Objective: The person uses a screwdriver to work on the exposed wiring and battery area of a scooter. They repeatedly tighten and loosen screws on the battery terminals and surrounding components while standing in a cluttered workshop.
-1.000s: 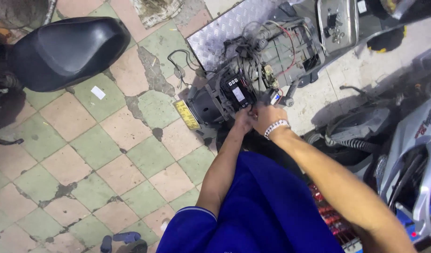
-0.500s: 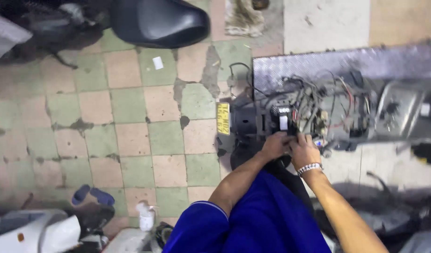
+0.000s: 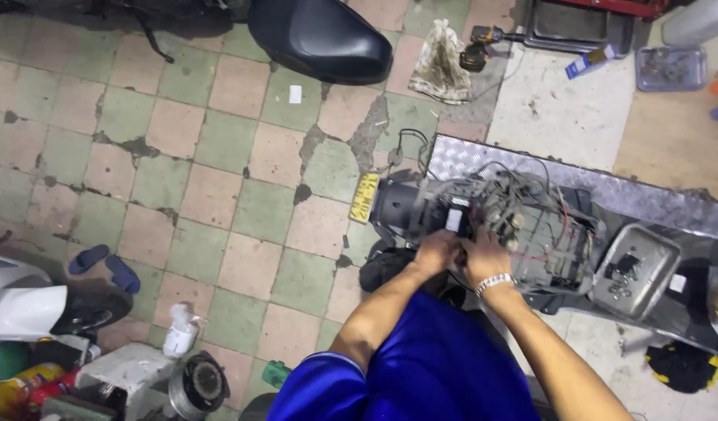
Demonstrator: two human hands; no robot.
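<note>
both hands [image 3: 462, 253] still grip scooter wiring [image 3: 522, 214], view wider.

Tiled floor [image 3: 218, 187]: black seat [image 3: 320, 35] at top, rag [image 3: 439, 66] beside it, blue slippers [image 3: 105, 265] lower left, white bottle [image 3: 179, 331] below.

From my feed: yellow rectangular plate [image 3: 366, 197] with dark markings, tilted, at rear tip of stripped scooter. Small white label [image 3: 454, 219] on black box in wiring, just above both hands. White paper scrap [image 3: 295, 93] on floor tile below black seat. Small blue-and-yellow carton [image 3: 590, 61] lying top right, beside grey tray.
</note>
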